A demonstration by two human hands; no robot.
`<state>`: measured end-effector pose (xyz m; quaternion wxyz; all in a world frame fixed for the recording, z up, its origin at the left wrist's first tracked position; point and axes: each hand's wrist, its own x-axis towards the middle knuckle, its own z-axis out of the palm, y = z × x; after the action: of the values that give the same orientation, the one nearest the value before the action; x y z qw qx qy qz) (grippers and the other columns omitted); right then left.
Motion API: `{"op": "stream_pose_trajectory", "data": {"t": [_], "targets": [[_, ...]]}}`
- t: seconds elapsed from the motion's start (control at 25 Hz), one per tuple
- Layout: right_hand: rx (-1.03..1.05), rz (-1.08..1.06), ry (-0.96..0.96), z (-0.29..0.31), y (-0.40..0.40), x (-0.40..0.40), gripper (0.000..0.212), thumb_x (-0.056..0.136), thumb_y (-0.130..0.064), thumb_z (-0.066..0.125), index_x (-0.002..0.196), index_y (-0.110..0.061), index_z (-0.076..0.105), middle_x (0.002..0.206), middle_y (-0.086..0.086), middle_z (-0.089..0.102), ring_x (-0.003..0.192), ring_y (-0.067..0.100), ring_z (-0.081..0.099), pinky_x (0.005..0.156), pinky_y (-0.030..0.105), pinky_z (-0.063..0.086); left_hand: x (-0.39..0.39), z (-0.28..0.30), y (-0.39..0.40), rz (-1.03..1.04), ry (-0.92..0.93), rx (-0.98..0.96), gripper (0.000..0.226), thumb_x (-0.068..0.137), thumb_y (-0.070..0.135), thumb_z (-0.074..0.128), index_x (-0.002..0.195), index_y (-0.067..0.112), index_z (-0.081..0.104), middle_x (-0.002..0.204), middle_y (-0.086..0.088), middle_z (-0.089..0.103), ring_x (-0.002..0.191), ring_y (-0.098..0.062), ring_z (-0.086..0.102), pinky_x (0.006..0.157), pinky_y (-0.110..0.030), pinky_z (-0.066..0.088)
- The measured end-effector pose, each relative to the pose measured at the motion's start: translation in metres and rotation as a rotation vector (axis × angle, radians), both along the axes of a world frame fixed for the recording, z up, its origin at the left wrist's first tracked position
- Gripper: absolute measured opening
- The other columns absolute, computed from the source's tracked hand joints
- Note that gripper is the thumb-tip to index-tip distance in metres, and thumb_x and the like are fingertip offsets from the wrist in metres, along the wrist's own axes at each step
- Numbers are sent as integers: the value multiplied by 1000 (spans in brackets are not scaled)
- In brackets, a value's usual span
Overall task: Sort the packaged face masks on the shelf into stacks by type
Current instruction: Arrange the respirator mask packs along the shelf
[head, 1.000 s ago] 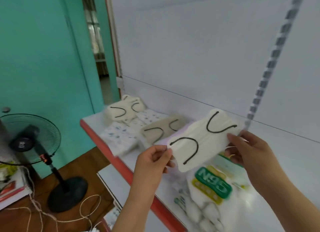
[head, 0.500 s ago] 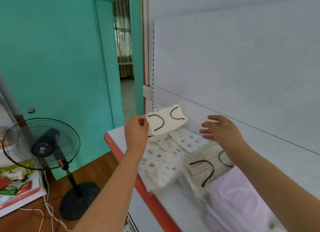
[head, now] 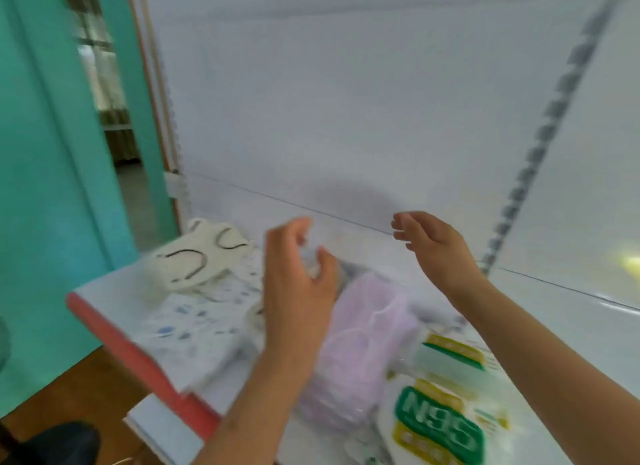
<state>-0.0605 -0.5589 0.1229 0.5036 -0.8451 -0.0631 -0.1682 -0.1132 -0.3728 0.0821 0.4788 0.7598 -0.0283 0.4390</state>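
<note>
With both hands empty, left hand (head: 298,291) half-curled and right hand (head: 436,253) loose, I'd pinch the near pink mask pack (head: 360,346) by its edges, clear of the N95 pack (head: 446,426) to its right.

Teal wall (head: 41,187), white back panel (head: 346,100), wooden floor (head: 69,388); doorway (head: 107,118) beyond

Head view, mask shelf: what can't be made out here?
- Left hand: motion blur; whether its curled fingers pinch anything is unclear.
- Beige mask pack: mostly hidden behind the left hand.
- Lilac masks: left edge covered by the left forearm; count unreadable.
- N95 pack: small print blurred, bottom cut by the frame edge.
- Patterned packs: print smeared.
- Right hand: open, empty.
</note>
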Motion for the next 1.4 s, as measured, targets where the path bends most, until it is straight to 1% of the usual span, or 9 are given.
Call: {"op": "stream_pose_trajectory", "data": {"t": [0.24, 0.52, 0.68, 0.76, 0.88, 1.04, 1.12, 1.28, 1.4], "targets": [[46, -382, -123, 24, -204, -124, 32, 103, -36, 43, 111, -20, 70, 106, -1, 73, 100, 16, 68, 95, 32, 50, -131, -51, -230, -942, 495, 101, 31, 84, 34, 54, 115, 35, 60, 113, 19, 61, 99, -1, 63, 88, -21, 53], [-219, -1076, 302, -64, -438, -347, 38, 94, -30, 63, 128, -14, 60, 118, 9, 66, 110, 24, 61, 95, 30, 42, -197, -91, -393, -1107, 925, 266, 38, 93, 22, 67, 130, 18, 58, 126, -3, 66, 102, -15, 65, 96, -33, 52], [-273, -832, 589, -124, -455, -372, 78, 88, -46, 68, 151, -15, 34, 147, 15, 46, 136, 28, 43, 108, 30, 32, -219, -88, -472, -1056, 1140, 79, 84, 83, 50, 72, 148, 8, 41, 132, -9, 64, 117, -28, 64, 104, -37, 48], [-229, -738, 537, -137, -449, -373, 81, 83, -43, 74, 150, -21, 36, 141, 9, 50, 130, 23, 48, 102, 24, 35, -222, -87, -499, -1007, 1177, -82, 92, 67, 63, 76, 133, 2, 55, 106, -12, 70, 91, -26, 69, 90, -38, 55], [78, -656, 376, -140, -467, -394, 70, 77, -29, 81, 138, -39, 48, 124, -3, 60, 111, 13, 61, 99, 28, 49, -223, -80, -525, -1016, 1178, -167, 39, 77, 45, 79, 79, 8, 71, 73, -10, 71, 55, -18, 58, 59, -27, 41], [465, -548, 165, -124, -531, -425, 50, 89, -18, 72, 135, -28, 55, 111, -3, 65, 100, 15, 66, 84, 24, 55, -236, -72, -560, -1210, 1258, -324, 12, 90, 20, 71, 98, 11, 73, 89, -10, 80, 69, -17, 75, 58, -29, 59], [145, -798, 183, -115, -583, -432, 57, 91, -35, 67, 142, -21, 46, 119, -1, 61, 104, 13, 60, 87, 19, 48, -247, -73, -574, -1240, 1282, -439, 13, 93, 15, 67, 103, 8, 71, 95, -13, 79, 73, -20, 76, 59, -33, 62], [-721, -933, 748, -127, -663, -443, 106, 78, -71, 61, 157, -18, 15, 151, 14, 38, 141, 31, 34, 120, 45, 17, -260, -78, -586, -1208, 1345, -670, 20, 93, 1, 59, 111, 1, 67, 103, -18, 77, 77, -26, 75, 67, -39, 63], [-798, -978, 738, -132, -649, -433, 69, 82, -59, 62, 135, -15, 50, 123, 12, 61, 118, 31, 55, 105, 39, 41, -265, -84, -580, -1172, 1364, -721, 25, 92, 0, 58, 116, -3, 65, 104, -22, 76, 85, -32, 73, 63, -42, 62]]}}
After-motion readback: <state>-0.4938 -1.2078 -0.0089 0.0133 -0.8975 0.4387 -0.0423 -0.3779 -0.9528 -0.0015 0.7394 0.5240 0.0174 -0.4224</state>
